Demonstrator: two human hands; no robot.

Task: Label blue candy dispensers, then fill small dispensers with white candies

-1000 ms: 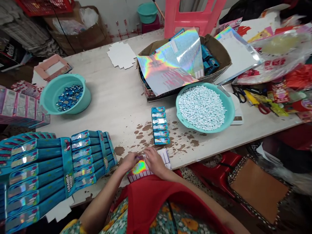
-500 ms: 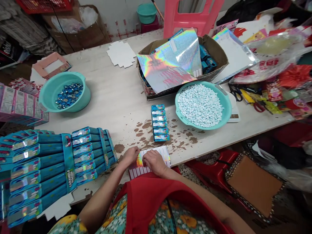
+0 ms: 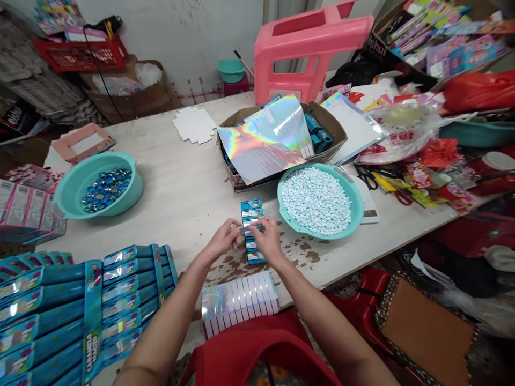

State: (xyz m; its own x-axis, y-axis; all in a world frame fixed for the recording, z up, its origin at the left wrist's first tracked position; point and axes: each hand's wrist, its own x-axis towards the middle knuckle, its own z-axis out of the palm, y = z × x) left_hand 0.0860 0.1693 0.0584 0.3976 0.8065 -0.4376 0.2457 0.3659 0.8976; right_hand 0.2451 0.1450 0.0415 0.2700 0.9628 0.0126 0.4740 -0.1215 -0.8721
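One small strip (image 3: 245,229) spans your left hand (image 3: 223,237) and right hand (image 3: 267,239), fingertips pinching it above blue boxes (image 3: 251,246); your forearms converge forward.

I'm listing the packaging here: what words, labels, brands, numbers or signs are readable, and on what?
"CARAMELO": strip across the large blue packs at left; its second word is unclear.
"...shui": black box, upper right; first letters unclear.
"...shui": dark box, far left; first letters unclear.
Too small or blurred: print on the small blue boxes, pink boxes and plastic bag.
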